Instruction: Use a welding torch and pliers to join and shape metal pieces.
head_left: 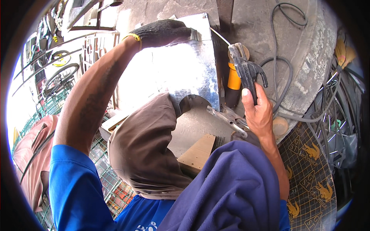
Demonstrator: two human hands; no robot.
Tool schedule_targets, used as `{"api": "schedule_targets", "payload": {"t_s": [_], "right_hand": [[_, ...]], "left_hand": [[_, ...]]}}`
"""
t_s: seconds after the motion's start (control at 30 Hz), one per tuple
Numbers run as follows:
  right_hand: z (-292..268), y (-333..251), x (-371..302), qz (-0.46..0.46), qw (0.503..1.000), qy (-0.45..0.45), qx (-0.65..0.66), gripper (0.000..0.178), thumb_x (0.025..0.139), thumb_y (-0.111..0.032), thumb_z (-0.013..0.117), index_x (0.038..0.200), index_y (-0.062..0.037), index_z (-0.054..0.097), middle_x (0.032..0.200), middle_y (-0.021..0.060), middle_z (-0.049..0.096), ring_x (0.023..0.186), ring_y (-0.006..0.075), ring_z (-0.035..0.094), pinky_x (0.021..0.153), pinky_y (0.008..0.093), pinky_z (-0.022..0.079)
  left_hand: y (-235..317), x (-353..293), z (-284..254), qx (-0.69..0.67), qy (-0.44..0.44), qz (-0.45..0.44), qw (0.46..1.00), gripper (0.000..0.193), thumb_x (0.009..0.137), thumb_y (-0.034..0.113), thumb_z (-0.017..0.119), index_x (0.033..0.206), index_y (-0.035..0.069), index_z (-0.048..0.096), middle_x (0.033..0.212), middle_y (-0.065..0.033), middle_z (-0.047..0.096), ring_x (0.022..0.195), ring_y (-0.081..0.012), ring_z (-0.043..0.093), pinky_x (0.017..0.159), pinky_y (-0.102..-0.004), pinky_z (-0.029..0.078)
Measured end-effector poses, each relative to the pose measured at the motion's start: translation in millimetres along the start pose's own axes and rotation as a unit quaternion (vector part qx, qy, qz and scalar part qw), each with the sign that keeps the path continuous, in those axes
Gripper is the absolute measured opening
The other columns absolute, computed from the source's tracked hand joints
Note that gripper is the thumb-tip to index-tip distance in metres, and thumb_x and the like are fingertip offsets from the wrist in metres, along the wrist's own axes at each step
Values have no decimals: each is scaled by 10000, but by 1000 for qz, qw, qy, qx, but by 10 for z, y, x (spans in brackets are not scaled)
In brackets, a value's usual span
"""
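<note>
Head view is showing one gloved left hand (163,32) resting on a bright sheet-metal piece (196,71), its fingers curling against one small metal block (194,35); whether they are gripping it, I cannot tell. One bare right hand (257,111) is gripping one black electrode holder (245,67) by its handle, and one thin rod (220,36) is pointing from it toward the metal's upper right corner. Printed lettering and orange animal figures are repeating across a dark board (295,154); white printing is marking the blue shirt (73,184). Reddish pieces are showing through green wire mesh (106,181).
</note>
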State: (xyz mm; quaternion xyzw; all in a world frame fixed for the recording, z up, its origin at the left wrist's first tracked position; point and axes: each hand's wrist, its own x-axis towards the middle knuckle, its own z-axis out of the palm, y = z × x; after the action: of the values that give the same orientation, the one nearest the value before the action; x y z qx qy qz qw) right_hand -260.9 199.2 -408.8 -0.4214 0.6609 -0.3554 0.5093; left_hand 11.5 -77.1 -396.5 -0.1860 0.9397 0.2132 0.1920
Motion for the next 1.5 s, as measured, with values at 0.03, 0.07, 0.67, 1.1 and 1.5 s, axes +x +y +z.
{"api": "schedule_targets", "payload": {"t_s": [0.03,0.07,0.67,1.1,1.5], "right_hand": [[-13,-3,-6,7,1000,-1,2,339,1029,-281,619,1216,1,623,854,180,689,751,267,689,694,392,528],[-24,-4,-9,13,1000,-2,4,341,1028,-282,620,1221,0,623,861,180,692,756,267,691,697,391,529],[-43,-68,-4,12,1000,-1,-5,357,1026,-290,618,1230,3,622,921,201,703,821,300,706,737,403,538],[-59,57,-39,5,1000,19,2,367,1033,-297,604,1249,-1,607,825,87,615,700,162,577,638,323,473],[-28,11,-18,11,1000,1,-2,364,1021,-285,631,1237,8,619,903,191,698,796,283,697,727,391,534]], "left_hand": [[16,17,-1,-1,1,2,1000,319,1044,278,540,1289,78,580,1132,-170,652,1082,-366,636,968,-445,523],[32,29,-1,-15,-3,-17,1000,320,1045,280,537,1291,79,580,1133,-175,651,1080,-369,637,962,-446,524],[-37,20,30,44,30,21,998,289,1043,272,538,1235,73,625,1158,-141,652,1088,-319,658,944,-411,540],[22,101,10,-14,8,17,1000,348,1047,305,535,1320,99,599,1178,-153,656,1087,-344,647,941,-428,532],[12,24,-18,-40,-21,-47,998,352,1074,321,448,1324,146,623,1173,-144,644,1074,-318,655,960,-412,521]]}}
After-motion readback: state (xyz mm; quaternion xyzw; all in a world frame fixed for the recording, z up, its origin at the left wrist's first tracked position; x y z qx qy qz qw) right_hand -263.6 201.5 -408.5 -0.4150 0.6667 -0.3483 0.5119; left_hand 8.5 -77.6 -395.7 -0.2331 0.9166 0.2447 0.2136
